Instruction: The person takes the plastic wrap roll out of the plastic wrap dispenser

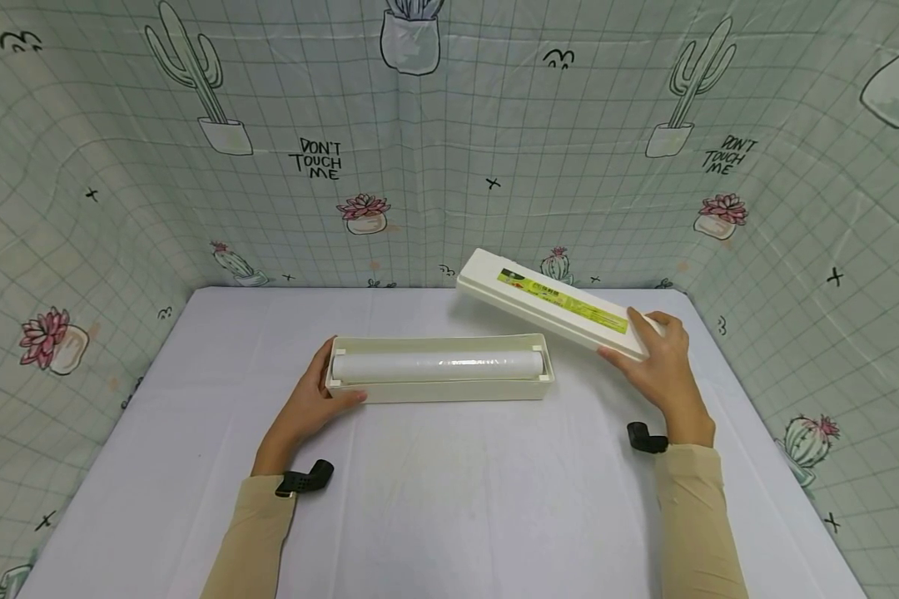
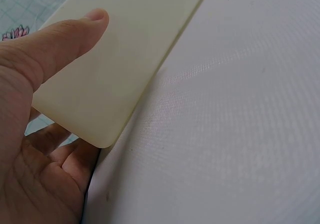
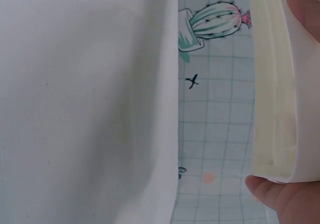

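a: surface and room, please.

b: a white cloth forms the work surface, faintly creased, with soft shadow to the right. a pale green curtain hangs behind it and along both sides, rippled at the left. the print is a grid with potted cacti, small crosses and the words "don't touch me".

a: things around, and obstructions?

b: a cream box lies lengthwise on the cloth, near the middle, its top open. a shiny white roll lies inside, along its length. to the right, a white lid is raised and slanted, its far end pointing left; it bears a yellow-green label. in the head view the lid hides a stretch of the cloth's far edge.

a: the fingers?

b: the left hand grips the box's left end, thumb flat on the near wall, fingers behind; the box partly hides them, so their spacing cannot be told. the right hand pinches the lid's right end between thumb and fingers, across its width.

a: anything worn?

b: beige sleeves, and a black camera on each wrist, the left one beside the cuff.
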`<state>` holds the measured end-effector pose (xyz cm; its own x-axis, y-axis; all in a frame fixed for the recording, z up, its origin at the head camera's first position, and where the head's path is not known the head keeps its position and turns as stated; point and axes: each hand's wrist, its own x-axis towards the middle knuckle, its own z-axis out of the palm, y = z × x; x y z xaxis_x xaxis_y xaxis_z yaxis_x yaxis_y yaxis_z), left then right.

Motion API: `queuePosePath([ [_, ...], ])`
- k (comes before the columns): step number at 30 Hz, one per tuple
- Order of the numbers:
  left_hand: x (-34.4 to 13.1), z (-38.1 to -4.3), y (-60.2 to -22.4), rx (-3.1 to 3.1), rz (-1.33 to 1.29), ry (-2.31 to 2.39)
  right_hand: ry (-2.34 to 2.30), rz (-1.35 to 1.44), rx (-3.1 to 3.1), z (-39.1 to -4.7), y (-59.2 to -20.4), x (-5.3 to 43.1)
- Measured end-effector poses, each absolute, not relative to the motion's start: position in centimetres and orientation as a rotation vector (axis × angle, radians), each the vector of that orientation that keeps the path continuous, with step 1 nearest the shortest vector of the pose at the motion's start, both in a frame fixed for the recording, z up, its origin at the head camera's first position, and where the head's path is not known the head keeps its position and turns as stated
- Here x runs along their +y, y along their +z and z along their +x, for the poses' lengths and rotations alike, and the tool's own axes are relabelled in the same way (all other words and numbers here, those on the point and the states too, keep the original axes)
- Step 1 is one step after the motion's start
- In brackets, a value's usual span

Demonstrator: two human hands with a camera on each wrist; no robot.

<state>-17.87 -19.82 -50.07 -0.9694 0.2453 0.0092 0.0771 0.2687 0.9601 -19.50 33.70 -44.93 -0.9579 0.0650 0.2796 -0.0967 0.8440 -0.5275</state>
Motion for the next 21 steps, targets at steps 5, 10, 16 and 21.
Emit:
queuePosePath([
  [5, -19.8, -17.9, -50.0, 2.385, 0.312, 1.797, 0.803, -0.005, -2.760, -19.5, -45.0, 34.0],
  [10, -19.8, -17.8, -49.9, 2.391, 0.312, 1.793, 0.804, -0.029, -2.776, -19.5, -45.0, 34.1],
  [16, -19.8, -17.8, -49.8, 2.391, 0.305, 1.792, 0.806, -0.052, -2.785, -19.5, -45.4, 34.5],
  [21, -19.8, -17.8, -49.8, 2.388, 0.307, 1.794, 0.809, -0.044, -2.775, -19.5, -45.6, 35.0],
])
